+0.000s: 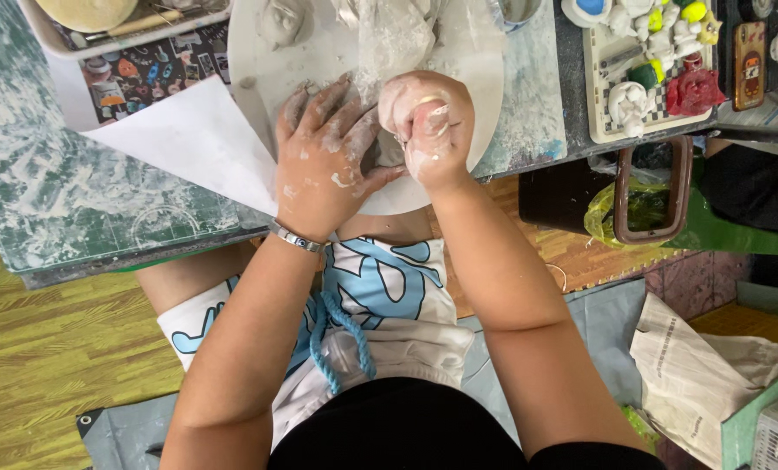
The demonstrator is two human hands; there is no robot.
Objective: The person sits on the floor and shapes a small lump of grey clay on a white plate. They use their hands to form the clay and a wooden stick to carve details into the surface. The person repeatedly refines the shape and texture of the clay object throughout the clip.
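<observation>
Both hands are down on a round white board (pixel 484 61) at the near edge of the counter (pixel 58 200), and both are smeared with pale, drying clay. The left hand (pixel 328 161) lies flat with its fingers spread wide, the palm pressing down on a grey lump of clay (pixel 387 150), of which only a dark sliver shows between the two hands. The right hand (pixel 428 122) is curled into a tight fist right against the left hand's fingers, closed over the same lump; how much of the clay it grips I cannot tell, since the knuckles hide it. A metal bracelet (pixel 297 238) circles the left wrist.

Just beyond the hands, crumpled clear plastic wrap (pixel 393 35) lies on the board, and a smaller grey clay piece (pixel 282 22) sits near the board's far rim. A white sheet of paper (pixel 188 139) lies on the counter to the left, its corner tucked under the board. Farther right, well apart from the hands, a tray (pixel 598 113) holds small painted figures in white, yellow, green and red. Under the counter's right end hangs a yellow-green plastic bag (pixel 611 218).
</observation>
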